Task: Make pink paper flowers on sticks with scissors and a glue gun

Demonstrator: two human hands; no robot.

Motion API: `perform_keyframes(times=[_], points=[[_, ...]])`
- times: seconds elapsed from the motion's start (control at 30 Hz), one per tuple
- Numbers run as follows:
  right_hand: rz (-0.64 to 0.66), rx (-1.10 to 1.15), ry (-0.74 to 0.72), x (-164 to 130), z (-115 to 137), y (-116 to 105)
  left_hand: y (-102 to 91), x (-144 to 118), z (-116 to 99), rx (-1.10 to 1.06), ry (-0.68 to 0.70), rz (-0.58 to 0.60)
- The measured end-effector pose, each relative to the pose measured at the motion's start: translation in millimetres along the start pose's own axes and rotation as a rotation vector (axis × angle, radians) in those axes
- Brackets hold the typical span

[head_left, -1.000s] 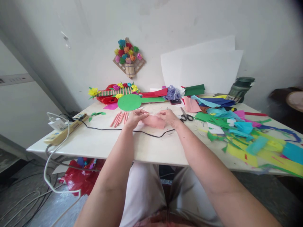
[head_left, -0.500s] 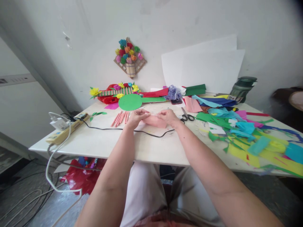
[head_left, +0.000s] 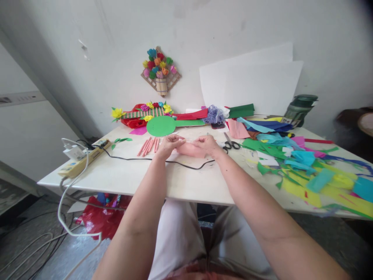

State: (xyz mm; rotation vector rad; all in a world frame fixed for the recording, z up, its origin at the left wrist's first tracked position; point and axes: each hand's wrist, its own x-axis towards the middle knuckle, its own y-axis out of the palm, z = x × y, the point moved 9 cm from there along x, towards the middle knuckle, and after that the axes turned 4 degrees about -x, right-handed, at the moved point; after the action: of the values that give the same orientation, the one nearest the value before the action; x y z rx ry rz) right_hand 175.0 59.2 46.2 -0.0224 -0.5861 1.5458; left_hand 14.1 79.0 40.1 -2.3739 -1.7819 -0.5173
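Note:
Between my two hands a piece of pink crepe paper (head_left: 191, 150) is stretched just above the white table. My left hand (head_left: 170, 146) pinches its upper left edge between thumb and fingers. At the upper right edge, my right hand (head_left: 207, 145) pinches the same sheet. The lower part of the paper hangs toward me. Left of my left hand lie several rolled pink paper sticks (head_left: 148, 146). Black-handled scissors (head_left: 232, 145) rest to the right of my right hand. A black cable (head_left: 186, 166) crosses the table below the paper.
A green paper paddle shape (head_left: 161, 126) and a flower-trimmed strip (head_left: 142, 114) lie behind my hands. Coloured paper scraps (head_left: 303, 157) spread over the right side, near a dark green bottle (head_left: 300, 109). A power strip (head_left: 83, 159) sits at the left edge.
My hands and the pink paper hold nearly the same pose. The whole view has shifted very slightly.

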Motion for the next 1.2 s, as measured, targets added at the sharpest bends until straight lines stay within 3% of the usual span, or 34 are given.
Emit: perform_keyframes(times=[0.77, 1.2], points=[[0.068, 0.229, 0.065, -5.5, -0.1, -2.0, -5.1, 1.0, 3.9, -0.012, -0.039, -0.021], [0.055, 0.189, 0.106, -4.7, -2.4, -1.8, -4.1, 0.6, 2.8, -0.003, -0.039, -0.010]])
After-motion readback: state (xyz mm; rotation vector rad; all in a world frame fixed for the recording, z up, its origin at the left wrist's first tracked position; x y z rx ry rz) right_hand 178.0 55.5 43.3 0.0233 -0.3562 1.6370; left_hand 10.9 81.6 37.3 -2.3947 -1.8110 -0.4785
